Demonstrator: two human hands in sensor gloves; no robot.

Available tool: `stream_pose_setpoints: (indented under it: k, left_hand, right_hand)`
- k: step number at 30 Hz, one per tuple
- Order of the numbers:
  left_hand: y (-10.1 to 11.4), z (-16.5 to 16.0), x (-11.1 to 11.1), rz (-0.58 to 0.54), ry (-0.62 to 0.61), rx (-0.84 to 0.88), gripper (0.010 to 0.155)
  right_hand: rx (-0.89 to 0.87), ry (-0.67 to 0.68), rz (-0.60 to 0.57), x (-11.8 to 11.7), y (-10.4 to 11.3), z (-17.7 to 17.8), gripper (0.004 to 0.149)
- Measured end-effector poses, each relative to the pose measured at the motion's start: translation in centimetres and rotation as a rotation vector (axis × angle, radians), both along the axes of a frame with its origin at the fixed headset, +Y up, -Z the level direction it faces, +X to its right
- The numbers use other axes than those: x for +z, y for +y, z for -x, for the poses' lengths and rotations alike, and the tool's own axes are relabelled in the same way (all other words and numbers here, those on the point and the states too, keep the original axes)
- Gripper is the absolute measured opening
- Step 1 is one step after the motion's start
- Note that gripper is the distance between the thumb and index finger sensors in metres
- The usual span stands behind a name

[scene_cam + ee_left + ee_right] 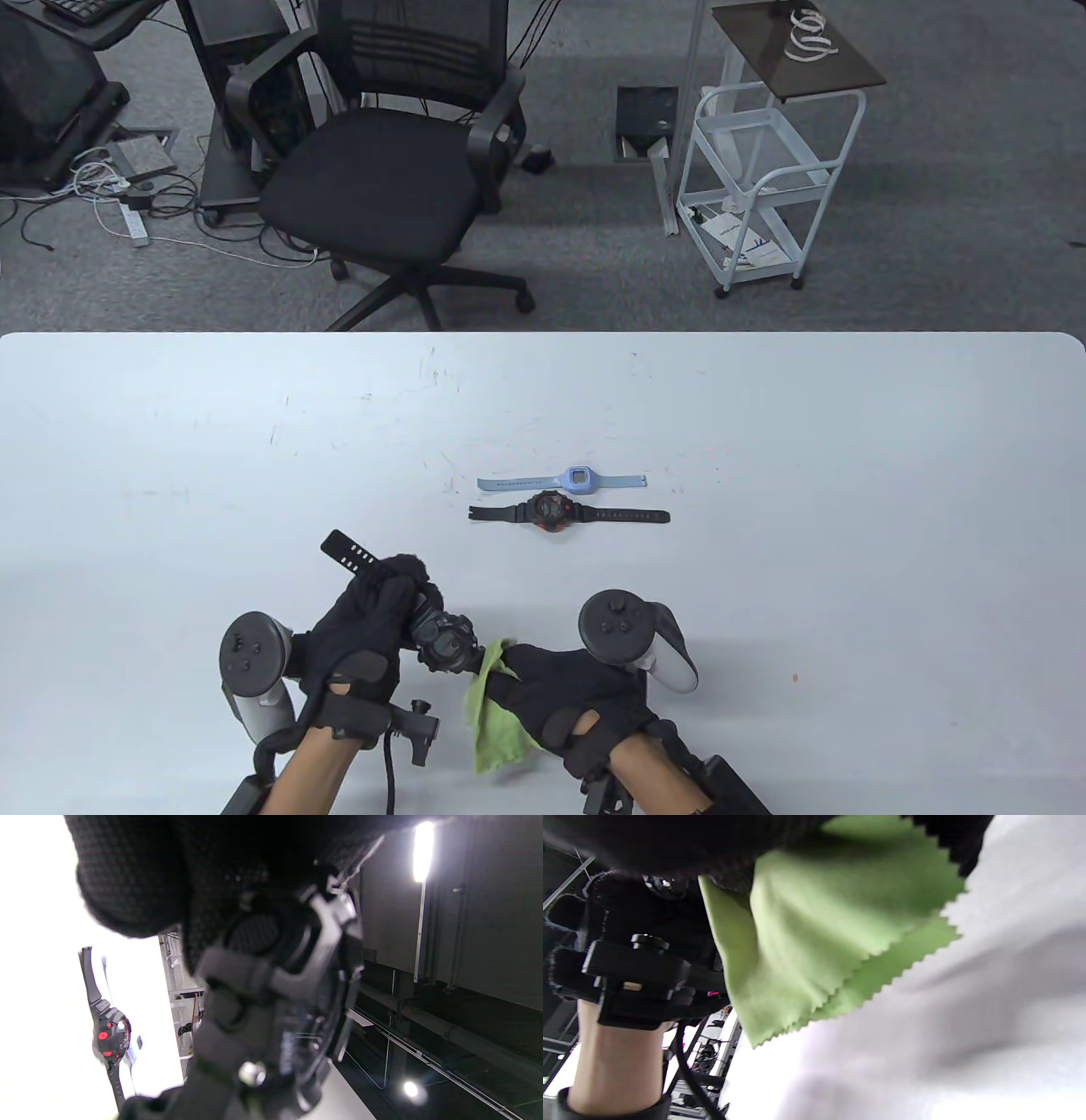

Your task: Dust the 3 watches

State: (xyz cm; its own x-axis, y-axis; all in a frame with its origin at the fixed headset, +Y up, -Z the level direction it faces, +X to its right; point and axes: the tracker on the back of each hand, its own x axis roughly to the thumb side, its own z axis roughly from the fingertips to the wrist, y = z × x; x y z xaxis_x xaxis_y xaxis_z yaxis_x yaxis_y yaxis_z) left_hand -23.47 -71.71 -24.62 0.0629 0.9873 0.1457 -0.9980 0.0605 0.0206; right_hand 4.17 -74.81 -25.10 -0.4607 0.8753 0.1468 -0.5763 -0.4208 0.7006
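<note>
Both hands, the left hand (pixel 361 624) and the right hand (pixel 564 692), wore black knit gloves, grey trackers strapped behind, black wrist mounts cabled.

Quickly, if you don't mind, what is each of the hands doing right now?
Left hand: grips the black watch.
Right hand: holds the green cloth against that watch.

The left hand (pixel 361 632) grips a watch (pixel 443 641) above the table (pixel 848 509); the cloth (pixel 492 709) in the right hand (pixel 564 688) seems to touch it. Beyond the grip, two watches (pixel 550 512) lie side by side
</note>
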Motion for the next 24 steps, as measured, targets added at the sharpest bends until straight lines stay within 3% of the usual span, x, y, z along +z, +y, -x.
stream_pose_setpoints:
  k: [6,16,24]
  left_hand:
    - [0.04,0.03,0.0,-0.002,-0.001,0.005,0.043]
    - [0.03,0.08,0.0,0.002,0.0,0.015,0.044]
    - [0.15,0.24,0.02,-0.005,0.008,0.018,0.044]
  right_hand:
    - [0.077,-0.024,-0.064,-0.04,0.29,-0.28,0.052]
    - [-0.037,0.037,0.026,-0.17,-0.01,-0.25,0.047]
    - [0.082,-0.02,-0.074,-0.1,0.49,-0.51,0.052]
